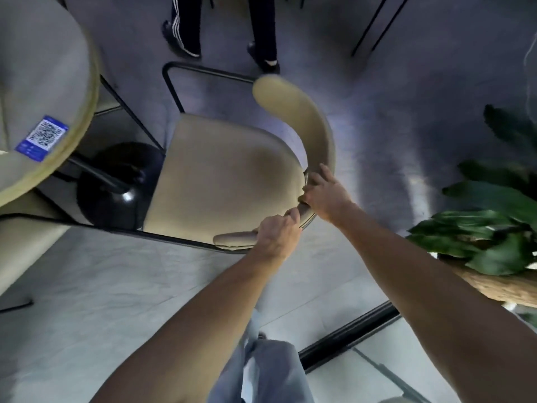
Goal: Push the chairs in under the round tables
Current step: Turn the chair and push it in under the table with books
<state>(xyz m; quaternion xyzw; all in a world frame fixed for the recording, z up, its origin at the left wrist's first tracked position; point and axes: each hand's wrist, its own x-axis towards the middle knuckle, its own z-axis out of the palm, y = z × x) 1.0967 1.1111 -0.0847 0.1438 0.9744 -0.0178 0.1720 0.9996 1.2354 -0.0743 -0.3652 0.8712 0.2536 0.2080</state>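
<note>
A beige chair (220,175) with a curved padded backrest and thin black metal frame stands in the middle of the view, its seat facing the round beige table (37,82) at the upper left. My left hand (277,235) is closed around the lower end of the backrest. My right hand (325,193) grips the backrest just above it. The front edge of the seat reaches the table's black round base (113,184). The table's rim overhangs the base but not the seat.
A blue QR sticker (42,138) lies on the tabletop. Another beige chair (20,242) stands at the left edge. A person's legs (223,27) are at the top. A green leafy plant (499,216) fills the right side. A black floor rail (348,335) runs behind me.
</note>
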